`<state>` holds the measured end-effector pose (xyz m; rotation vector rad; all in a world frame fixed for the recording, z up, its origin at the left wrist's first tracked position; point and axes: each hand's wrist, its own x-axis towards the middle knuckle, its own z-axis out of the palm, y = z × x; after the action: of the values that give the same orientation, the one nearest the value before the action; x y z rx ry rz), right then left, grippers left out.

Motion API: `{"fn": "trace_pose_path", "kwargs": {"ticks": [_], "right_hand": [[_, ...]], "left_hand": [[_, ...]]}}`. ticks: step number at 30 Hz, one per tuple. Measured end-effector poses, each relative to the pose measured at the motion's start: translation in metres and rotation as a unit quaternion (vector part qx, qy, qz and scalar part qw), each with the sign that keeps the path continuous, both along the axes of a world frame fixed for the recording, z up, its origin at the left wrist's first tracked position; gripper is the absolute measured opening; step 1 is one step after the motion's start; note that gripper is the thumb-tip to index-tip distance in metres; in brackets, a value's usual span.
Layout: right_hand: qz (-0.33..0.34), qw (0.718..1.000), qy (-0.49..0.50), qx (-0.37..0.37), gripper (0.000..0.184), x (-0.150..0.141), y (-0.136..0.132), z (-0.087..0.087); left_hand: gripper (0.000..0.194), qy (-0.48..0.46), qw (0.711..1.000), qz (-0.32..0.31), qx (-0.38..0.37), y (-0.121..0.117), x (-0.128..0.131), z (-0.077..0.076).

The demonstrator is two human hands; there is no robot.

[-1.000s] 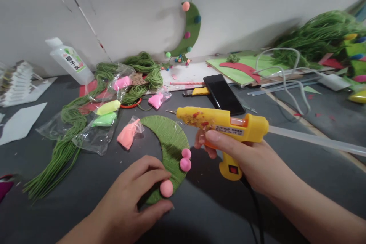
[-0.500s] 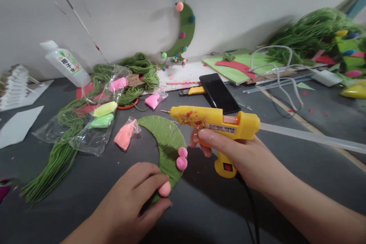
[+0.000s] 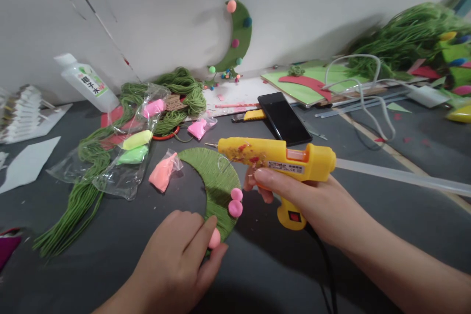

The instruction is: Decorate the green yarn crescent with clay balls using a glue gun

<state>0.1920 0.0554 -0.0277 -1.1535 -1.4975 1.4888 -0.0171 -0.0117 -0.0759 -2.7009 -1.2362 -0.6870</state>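
Head view: left hand (image 3: 180, 250) pinches a coral ball (image 3: 214, 239) at a green yarn-wrapped crescent (image 3: 219, 176) lying near-to-far on the surface (image 3: 123, 228), hollow facing left; right hand (image 3: 312, 201) grips a yellow hot-glue gun (image 3: 275, 149), long axis crosswise, nozzle leftward.

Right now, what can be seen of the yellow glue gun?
The yellow glue gun, apparently plastic, has a metallic nozzle, reddish specks, a label and a red switch on its handle. A translucent stick protrudes behind; a black cord trails below. The right hand grips it roughly level, nozzle leftward, over the table.
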Motion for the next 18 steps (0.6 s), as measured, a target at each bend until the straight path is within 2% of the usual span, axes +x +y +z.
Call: {"fn": "trace_pose_path", "kwargs": {"ticks": [4, 7, 13, 18], "right_hand": [[-0.008, 1.000, -0.004, 0.006, 0.024, 0.001, -0.001, 0.000], [-0.006, 1.000, -0.001, 0.005, 0.024, 0.002, -0.002, 0.000], [-0.020, 1.000, -0.009, 0.007, 0.022, 0.005, -0.003, -0.001], [-0.032, 0.999, -0.016, 0.005, 0.027, 0.002, -0.001, 0.002]], "left_hand": [[0.015, 0.008, 1.000, -0.006, 0.017, 0.000, 0.002, 0.000], [0.018, 0.018, 1.000, -0.010, -0.001, -0.001, 0.000, 0.000], [0.049, -0.020, 0.999, 0.020, -0.034, -0.006, -0.016, -0.002], [0.068, -0.006, 0.997, -0.046, -0.065, -0.004, -0.015, 0.007]]}}
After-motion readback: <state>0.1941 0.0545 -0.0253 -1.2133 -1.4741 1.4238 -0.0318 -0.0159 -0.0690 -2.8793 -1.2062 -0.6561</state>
